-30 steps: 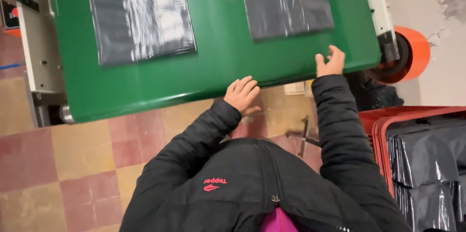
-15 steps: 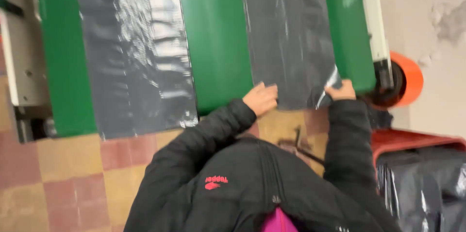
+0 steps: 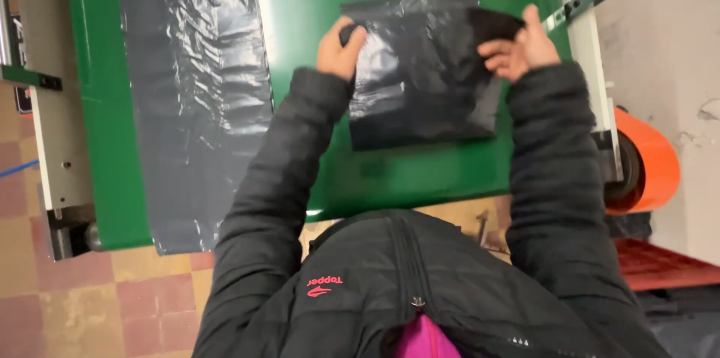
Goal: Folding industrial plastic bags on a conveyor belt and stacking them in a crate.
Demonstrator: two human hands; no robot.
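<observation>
While both hands clench it, black plastic bag (image 3: 424, 77) stretched between left hand (image 3: 339, 47) grip, right hand (image 3: 517, 47) grip, over green belt (image 3: 300, 43)

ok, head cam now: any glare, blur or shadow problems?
Head view: mostly sharp; a bright vertical glare streak on the green conveyor belt; sheen on the left black plastic bag; the folded black bag reads dark, its folds hard to tell; left hand and right hand clear, slightly soft; jacket near-black, little detail.

second black bag (image 3: 196, 110), orange roll (image 3: 649, 170), tiled floor (image 3: 90, 305)
</observation>
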